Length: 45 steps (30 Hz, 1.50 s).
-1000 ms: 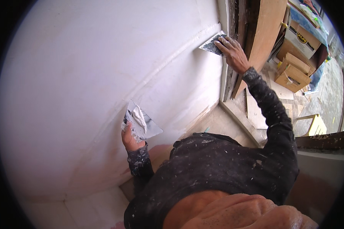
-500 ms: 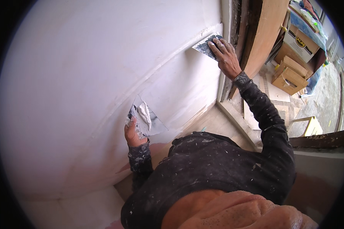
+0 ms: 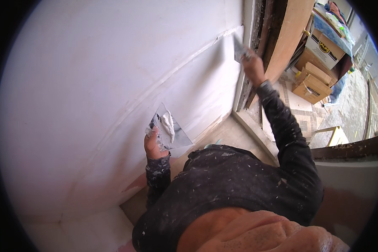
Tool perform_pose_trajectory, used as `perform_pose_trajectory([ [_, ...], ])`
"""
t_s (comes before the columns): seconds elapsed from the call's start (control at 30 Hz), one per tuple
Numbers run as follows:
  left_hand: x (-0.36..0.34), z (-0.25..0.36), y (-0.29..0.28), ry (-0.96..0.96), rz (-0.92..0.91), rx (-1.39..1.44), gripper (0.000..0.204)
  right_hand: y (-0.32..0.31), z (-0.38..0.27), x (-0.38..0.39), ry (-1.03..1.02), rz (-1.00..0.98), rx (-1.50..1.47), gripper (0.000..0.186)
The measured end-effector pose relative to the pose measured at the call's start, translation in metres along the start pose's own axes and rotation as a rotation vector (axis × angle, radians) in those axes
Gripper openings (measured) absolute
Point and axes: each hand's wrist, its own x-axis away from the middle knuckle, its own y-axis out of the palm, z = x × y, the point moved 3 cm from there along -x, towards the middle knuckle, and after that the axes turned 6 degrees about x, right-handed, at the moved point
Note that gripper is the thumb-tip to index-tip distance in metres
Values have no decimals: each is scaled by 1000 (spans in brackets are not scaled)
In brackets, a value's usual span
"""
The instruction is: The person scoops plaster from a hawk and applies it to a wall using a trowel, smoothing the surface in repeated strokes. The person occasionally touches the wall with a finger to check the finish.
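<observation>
My left hand (image 3: 155, 145) is closed round the handle edge of a wide putty knife (image 3: 178, 135), held in front of the wall. A thick strip of white putty (image 3: 168, 126) lies along its blade. Up at the right, my right hand (image 3: 253, 67) grips a second putty knife (image 3: 238, 48), its blade turned edge-on near the wall's corner; motion blurs the fingers. A raised line of putty (image 3: 172, 75) curves across the white wall (image 3: 92, 75), ending close to the right-hand blade.
A wooden door frame (image 3: 287, 40) stands right of my right hand. Past it are cardboard boxes (image 3: 311, 90), a pale yellow stool-like piece (image 3: 336, 136) and a tiled floor (image 3: 298, 111). A low sill (image 3: 256, 134) runs below the opening.
My right hand has turned its putty knife from flat against the wall to edge-on, off the surface. The left hand with its putty knife has shifted slightly right.
</observation>
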Motion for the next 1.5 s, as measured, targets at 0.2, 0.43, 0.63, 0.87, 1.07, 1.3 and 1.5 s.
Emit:
perform_pose_trajectory([
  [0.2, 1, 4, 0, -40, -26, 8, 42, -44, -17, -36, -718, 360, 397, 43],
  [0.43, 0, 6, 6, -78, 18, -2, 37, 3, 0, -67, -763, 252, 642, 64],
  [0.63, 1, 7, 7, -127, -10, 37, 39, -2, -2, -85, -801, 137, 702, 61],
  [0.87, -2, 2, -2, -71, 24, 47, 42, -33, -12, -57, -779, 59, 516, 55],
  [1.07, -7, -6, -7, -165, -86, 204, 41, -20, -23, -28, -691, 48, 70, 57],
  [1.3, -50, -52, 29, -332, -95, 392, 36, -21, -132, 117, -1047, -363, -423, 50],
  [1.5, -40, -26, 65, -258, -183, 431, 34, -33, -98, 66, -952, -28, -152, 72],
])
